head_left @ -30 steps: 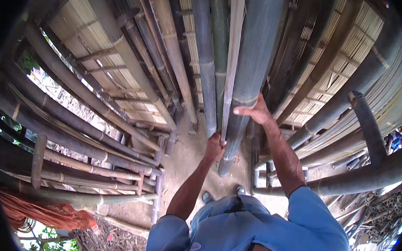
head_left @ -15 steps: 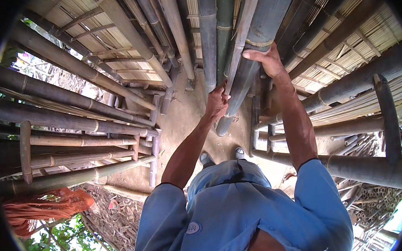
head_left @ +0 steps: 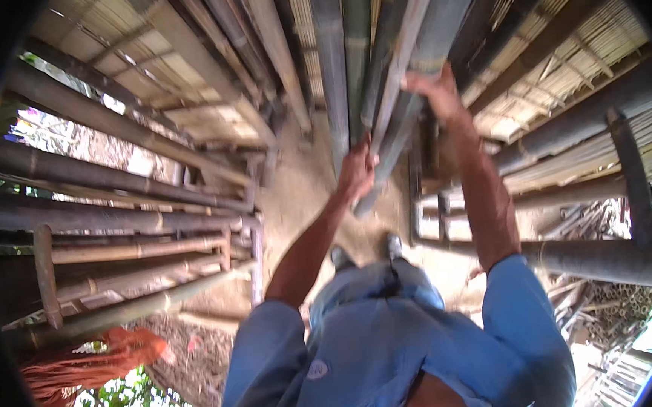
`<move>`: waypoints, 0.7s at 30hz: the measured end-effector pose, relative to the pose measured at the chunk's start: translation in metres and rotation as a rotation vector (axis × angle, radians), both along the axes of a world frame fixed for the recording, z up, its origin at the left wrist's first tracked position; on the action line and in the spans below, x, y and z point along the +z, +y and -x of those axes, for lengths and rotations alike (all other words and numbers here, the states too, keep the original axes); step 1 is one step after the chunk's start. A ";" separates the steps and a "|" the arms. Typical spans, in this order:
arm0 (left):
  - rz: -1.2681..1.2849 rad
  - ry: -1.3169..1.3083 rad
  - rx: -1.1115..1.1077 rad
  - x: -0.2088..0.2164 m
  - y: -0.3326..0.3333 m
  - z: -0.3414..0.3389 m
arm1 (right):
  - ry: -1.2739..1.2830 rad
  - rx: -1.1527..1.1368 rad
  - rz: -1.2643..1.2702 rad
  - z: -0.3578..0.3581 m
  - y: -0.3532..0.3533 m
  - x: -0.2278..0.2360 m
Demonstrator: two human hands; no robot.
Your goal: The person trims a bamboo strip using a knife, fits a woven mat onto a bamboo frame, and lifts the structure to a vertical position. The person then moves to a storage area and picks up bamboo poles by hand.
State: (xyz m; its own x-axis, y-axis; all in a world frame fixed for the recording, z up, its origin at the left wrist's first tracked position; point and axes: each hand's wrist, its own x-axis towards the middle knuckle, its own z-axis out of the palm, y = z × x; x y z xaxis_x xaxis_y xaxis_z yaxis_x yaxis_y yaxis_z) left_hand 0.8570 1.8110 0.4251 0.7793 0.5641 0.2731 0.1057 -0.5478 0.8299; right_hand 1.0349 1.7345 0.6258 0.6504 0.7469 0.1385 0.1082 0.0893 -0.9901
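Note:
In front of me a thick grey bamboo pole [head_left: 447, 21] stands at a slant, with a pale ring at one joint. My right hand [head_left: 443, 98] is closed against its right side, thumb lying across the front and the other fingers partly hidden behind. A thin, pale bamboo strip [head_left: 409, 35] runs alongside the pole's left face. Lower down, my left hand [head_left: 357, 172] is closed around the strip's lower end, close to the pole. Motion blurs both hands somewhat.
Dark bamboo rails [head_left: 114, 207] form a bench-like frame on my left, and another thick rail [head_left: 610, 263] runs on my right. More upright bamboo poles [head_left: 331, 67] lean ahead. Orange fibres [head_left: 88, 364] hang lower left; cut bamboo [head_left: 620, 308] is stacked lower right.
The view has shifted slightly and become blurrier. Both hands stay at the pole and strip, with the right hand's thumb lifted slightly in the picture.

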 end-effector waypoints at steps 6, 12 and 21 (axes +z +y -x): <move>-0.092 -0.125 -0.027 0.021 0.015 -0.018 | -0.065 0.098 -0.134 -0.011 -0.002 0.025; 0.065 -0.116 0.007 -0.006 0.012 -0.015 | -0.091 0.109 -0.141 -0.012 0.007 -0.004; 0.032 -0.190 -0.013 -0.001 0.026 -0.027 | -0.073 0.052 -0.177 -0.018 0.016 0.002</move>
